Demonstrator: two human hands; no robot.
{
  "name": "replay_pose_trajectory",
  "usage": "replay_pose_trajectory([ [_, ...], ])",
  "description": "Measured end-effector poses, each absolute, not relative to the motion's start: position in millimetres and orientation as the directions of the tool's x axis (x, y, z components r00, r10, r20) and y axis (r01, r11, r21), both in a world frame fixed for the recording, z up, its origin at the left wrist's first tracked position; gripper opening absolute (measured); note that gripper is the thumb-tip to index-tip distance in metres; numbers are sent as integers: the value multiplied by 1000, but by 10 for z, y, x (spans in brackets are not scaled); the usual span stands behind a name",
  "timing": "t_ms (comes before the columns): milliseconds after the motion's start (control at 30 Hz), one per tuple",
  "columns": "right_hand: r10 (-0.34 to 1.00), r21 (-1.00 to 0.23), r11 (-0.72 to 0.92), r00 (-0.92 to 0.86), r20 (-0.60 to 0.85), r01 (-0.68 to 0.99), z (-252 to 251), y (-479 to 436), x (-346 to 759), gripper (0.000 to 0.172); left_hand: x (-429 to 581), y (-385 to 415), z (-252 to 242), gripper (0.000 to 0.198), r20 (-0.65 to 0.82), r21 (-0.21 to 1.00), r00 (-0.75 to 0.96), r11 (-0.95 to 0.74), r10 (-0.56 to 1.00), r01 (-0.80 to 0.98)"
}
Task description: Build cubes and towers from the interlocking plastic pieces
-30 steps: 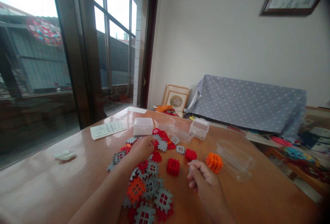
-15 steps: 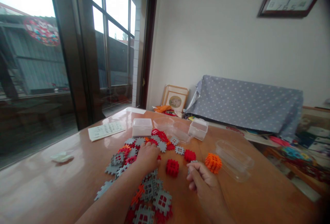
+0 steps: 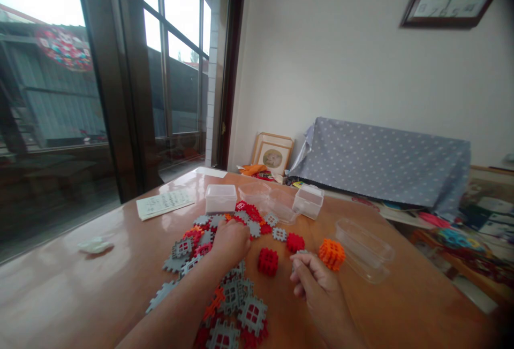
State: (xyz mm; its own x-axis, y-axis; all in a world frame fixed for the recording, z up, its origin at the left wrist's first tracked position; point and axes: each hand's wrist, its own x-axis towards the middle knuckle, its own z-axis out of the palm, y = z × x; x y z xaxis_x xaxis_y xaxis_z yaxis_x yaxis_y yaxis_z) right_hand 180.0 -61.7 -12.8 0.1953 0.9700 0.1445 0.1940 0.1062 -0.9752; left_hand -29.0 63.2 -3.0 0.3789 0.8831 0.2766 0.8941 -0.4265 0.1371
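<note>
Head view: your left hand (image 3: 231,241) lies palm-down on the loose tiles (image 3: 241,298), left of centre on the worktop (image 3: 401,306); grip cannot be told. Your right hand (image 3: 317,285) pinches a grey tile (image 3: 299,254) between red cube (image 3: 268,261) and orange cube (image 3: 332,253). Advised: isolate one tile before lifting.

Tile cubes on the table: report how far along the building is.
Done: a red cube and an orange cube stand assembled. In hand: the right hand pinches what looks like a grey tile; the left hand rests on the loose tiles. Left: that large pile of flat grey, red and orange pieces lies unassembled.
</note>
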Motion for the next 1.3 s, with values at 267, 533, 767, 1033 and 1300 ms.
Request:
replay_pose_trajectory([
  [267, 969, -975, 102, 202, 142, 197, -105, -627, 1787, 42, -330, 724, 37, 18, 310, 545, 232, -372, 922, 751],
  [533, 969, -980, 105, 202, 139, 169, -134, -608, 1781, 43, -303, 710, 70, 20, 142, 961, 156, -175, 977, 216],
  [767, 982, -992, 57, 175, 77, 115, -149, -601, 1716, 47, -126, 433, 219, 14, 9, 998, 315, 11, 949, -62],
  [1033, 982, -999, 29, 185, 34, 29, -136, -596, 1719, 48, 20, 239, 257, 30, -48, 981, 467, 129, 883, -142],
  [1300, 972, -997, 72, 224, 67, -15, -112, -594, 1745, 39, 55, 190, 268, 43, -57, 987, 513, 126, 857, -101],
])
